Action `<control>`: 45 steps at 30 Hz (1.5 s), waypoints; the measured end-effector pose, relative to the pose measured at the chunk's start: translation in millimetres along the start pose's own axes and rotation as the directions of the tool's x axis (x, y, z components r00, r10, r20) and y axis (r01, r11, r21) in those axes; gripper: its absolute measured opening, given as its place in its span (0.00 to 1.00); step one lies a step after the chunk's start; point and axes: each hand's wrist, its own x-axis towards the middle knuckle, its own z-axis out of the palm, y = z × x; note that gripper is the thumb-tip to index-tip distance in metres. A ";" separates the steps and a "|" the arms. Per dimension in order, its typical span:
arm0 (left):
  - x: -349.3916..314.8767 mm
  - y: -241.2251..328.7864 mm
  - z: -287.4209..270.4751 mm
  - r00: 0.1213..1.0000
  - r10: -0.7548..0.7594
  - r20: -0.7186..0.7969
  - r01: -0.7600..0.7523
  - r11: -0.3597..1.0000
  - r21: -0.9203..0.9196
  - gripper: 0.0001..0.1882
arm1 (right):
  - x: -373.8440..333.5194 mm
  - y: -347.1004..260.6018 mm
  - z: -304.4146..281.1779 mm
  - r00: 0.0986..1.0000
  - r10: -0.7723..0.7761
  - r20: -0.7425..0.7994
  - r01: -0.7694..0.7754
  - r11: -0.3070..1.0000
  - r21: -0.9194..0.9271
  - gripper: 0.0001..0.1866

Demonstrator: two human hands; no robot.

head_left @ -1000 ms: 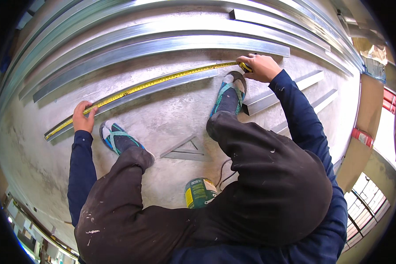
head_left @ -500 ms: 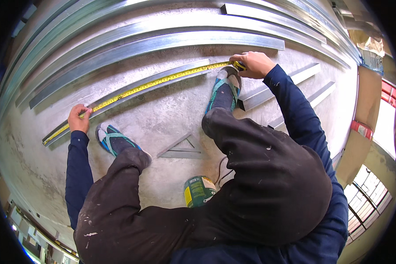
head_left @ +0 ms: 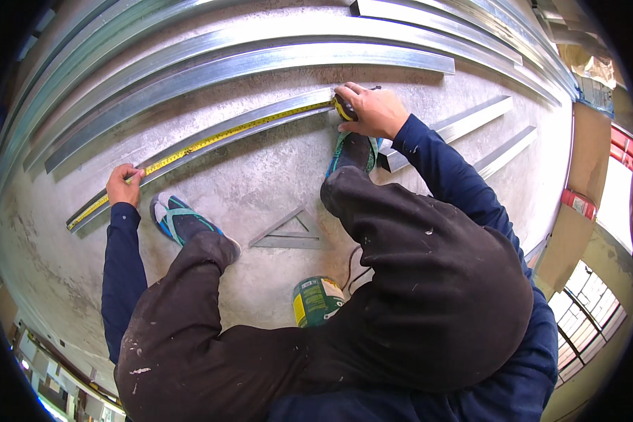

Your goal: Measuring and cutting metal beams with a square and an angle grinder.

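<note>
Yellow tape measure (head_left: 239,131) stretched along a narrow metal channel (head_left: 315,98) on the concrete floor (head_left: 260,169), slanting lengthwise from lower left to upper right, just beyond both feet. A little in from the left end, nearer to that tip: left hand (head_left: 124,186), with thumb and fingertips pinched narrow on the tape's edge, and most of the channel off to the right of the grip. At the channel's right end, nearer to that tip: right hand (head_left: 374,111), with fingers curled round the yellow-and-black tape case (head_left: 344,107), just above the right foot (head_left: 352,151). Between the feet and closer to the body, a flat grey triangular square (head_left: 288,242), then a green-and-yellow can (head_left: 318,304). Off to the right, two short metal lengths (head_left: 472,124); beyond the channel, longer shiny bars (head_left: 260,62) roughly alongside.
</note>
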 end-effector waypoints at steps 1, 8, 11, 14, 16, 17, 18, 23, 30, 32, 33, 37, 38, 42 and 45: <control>0.4 -0.5 0.6 1.000 0.001 -0.008 -0.001 1.000 0.004 0.09 | -0.9 -1.7 1.8 1.000 0.009 -0.018 -0.009 1.000 0.014 0.39; 5.5 -0.9 0.1 0.992 -0.113 0.062 0.111 0.993 0.025 0.10 | -2.7 -0.4 1.8 0.995 -0.002 -0.102 0.005 0.999 0.037 0.37; 5.7 0.2 0.3 0.991 -0.126 0.053 0.125 0.992 0.031 0.10 | -1.9 -3.3 0.5 0.996 0.024 -0.081 -0.024 1.000 0.005 0.37; 4.3 0.9 1.6 0.996 -0.093 0.017 0.093 0.996 0.008 0.10 | -3.5 -9.6 1.5 0.997 0.070 -0.038 -0.070 0.998 0.000 0.37; 4.8 1.3 1.8 0.995 -0.104 0.015 0.103 0.995 0.015 0.10 | -6.4 -13.2 2.1 0.992 0.076 -0.105 -0.076 0.997 -0.002 0.36; 5.1 1.5 1.6 0.994 -0.105 0.015 0.105 0.994 0.014 0.10 | -7.8 -15.1 2.3 0.990 0.058 -0.132 -0.056 0.998 0.016 0.36; 5.6 1.7 1.2 0.993 -0.116 0.034 0.115 0.993 0.018 0.10 | -9.4 -17.0 2.2 0.978 0.070 -0.198 -0.063 0.997 0.040 0.33; 6.5 3.5 0.2 0.989 -0.138 0.052 0.138 0.990 0.008 0.10 | -12.7 -30.6 1.9 0.878 0.305 -0.367 -0.067 0.840 0.538 0.19; 6.0 3.7 -0.1 0.992 -0.118 0.043 0.117 0.993 0.025 0.10 | -24.0 -46.4 18.4 0.915 0.343 -0.214 -0.024 0.574 0.818 0.10; 6.0 3.9 0.5 0.992 -0.115 0.049 0.113 0.993 0.034 0.10 | -21.5 -46.7 25.4 0.894 0.312 -0.323 0.057 0.635 0.771 0.09; 6.1 4.0 0.4 0.992 -0.113 0.048 0.112 0.993 0.032 0.09 | -20.5 -45.8 27.7 0.865 0.285 -0.413 0.118 0.685 0.718 0.08; 5.5 3.4 0.7 0.992 -0.117 0.050 0.116 0.993 0.024 0.09 | -16.6 -40.5 29.4 0.834 0.264 -0.484 0.118 0.772 0.625 0.09; 5.3 2.8 0.9 0.993 -0.112 0.044 0.112 0.994 0.020 0.09 | -15.8 -39.4 28.5 0.848 0.282 -0.449 0.072 0.778 0.624 0.08; 5.8 -0.8 2.2 0.992 -0.114 0.051 0.115 0.993 -0.006 0.09 | -10.9 -43.6 29.5 0.886 0.353 -0.300 -0.089 0.765 0.638 0.07; 6.2 -3.4 3.1 0.993 -0.105 0.054 0.106 0.994 -0.005 0.09 | -4.8 -44.9 33.2 0.857 0.237 -0.457 0.033 0.860 0.510 0.06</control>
